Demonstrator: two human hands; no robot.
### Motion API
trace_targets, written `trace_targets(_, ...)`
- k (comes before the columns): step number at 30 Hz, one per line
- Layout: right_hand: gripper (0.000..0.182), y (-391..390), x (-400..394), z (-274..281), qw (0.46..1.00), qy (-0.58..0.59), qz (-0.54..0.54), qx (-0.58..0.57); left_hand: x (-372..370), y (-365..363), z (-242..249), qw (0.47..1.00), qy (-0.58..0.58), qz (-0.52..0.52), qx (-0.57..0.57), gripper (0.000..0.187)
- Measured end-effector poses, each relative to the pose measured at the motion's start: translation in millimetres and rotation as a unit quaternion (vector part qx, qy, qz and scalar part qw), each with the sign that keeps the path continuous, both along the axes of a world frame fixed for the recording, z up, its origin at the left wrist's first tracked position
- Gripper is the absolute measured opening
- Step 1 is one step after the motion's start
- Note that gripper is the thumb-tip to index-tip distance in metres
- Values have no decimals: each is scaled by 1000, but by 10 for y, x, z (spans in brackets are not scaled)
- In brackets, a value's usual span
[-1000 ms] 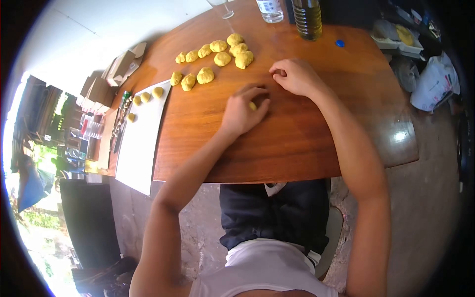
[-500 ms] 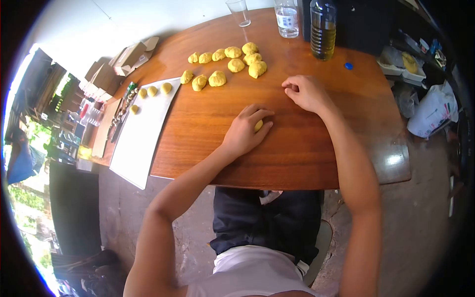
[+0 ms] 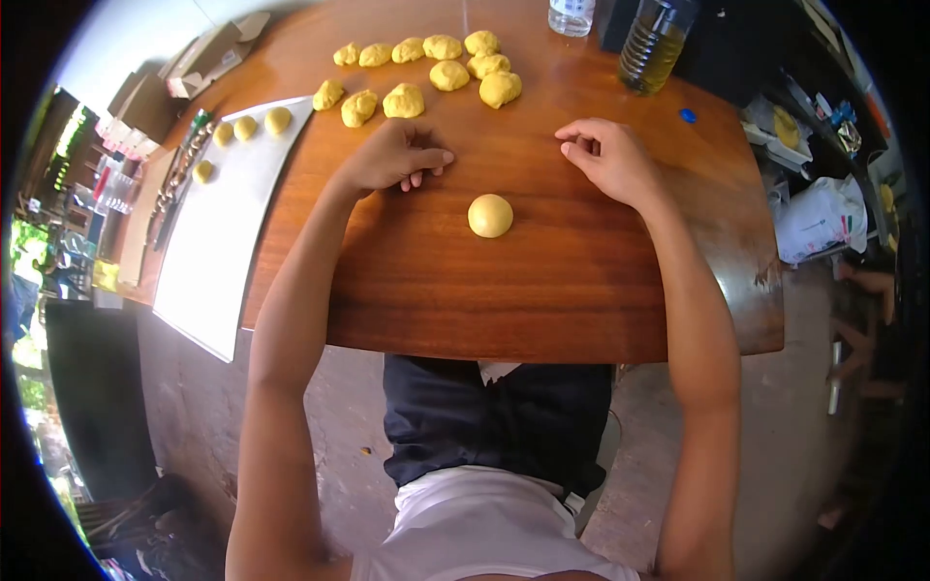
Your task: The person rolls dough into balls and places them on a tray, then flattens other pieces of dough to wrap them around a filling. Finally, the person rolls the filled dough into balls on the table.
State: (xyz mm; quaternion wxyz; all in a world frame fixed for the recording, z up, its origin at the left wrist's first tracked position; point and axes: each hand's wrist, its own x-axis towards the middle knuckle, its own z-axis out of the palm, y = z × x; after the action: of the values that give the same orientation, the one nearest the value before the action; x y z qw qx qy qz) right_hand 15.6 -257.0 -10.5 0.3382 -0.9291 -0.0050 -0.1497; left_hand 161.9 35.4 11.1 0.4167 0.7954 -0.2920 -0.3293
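Observation:
A smooth pale-yellow dough ball [image 3: 490, 216] rests alone on the wooden table [image 3: 504, 310], touched by neither hand. My left hand [image 3: 392, 158] is up and to the left of it, fingers loosely bent and thumb stretched out, with no object visible in it. Just beyond that hand lies a rough yellow dough lump [image 3: 403, 101], one of several in uneven rows. On the right, my right hand [image 3: 615, 163] hovers over or rests on the tabletop, its fingers curved and a gap showing between thumb and forefinger. Nothing shows in its grasp.
Several smooth dough balls, one of them a larger ball [image 3: 277, 120], sit on a white tray [image 3: 208, 257] at the left. At the back stand a water bottle [image 3: 572, 15] and a bottle of yellowish liquid [image 3: 657, 48]. A blue cap [image 3: 688, 115] lies near the right.
My left hand has let go of the smooth dough ball and moved left and away, towards the rough lumps. The ball now lies uncovered. My right hand keeps nearly the same pose.

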Motion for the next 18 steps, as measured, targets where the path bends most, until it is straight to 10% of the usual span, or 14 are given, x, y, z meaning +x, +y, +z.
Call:
trace_targets(7,14,493,-106,45,992,-11,60,113,-180,98,-160,986,-103,6,-129,17)
trace_targets(15,5,573,-134,72,996,-31,89,-11,-204,-17,-235,947,-248,36,-202,13)
trace_targets(18,29,603,-158,64,999,-23,22,8,-169,-1,-289,950,-229,53,-205,13)
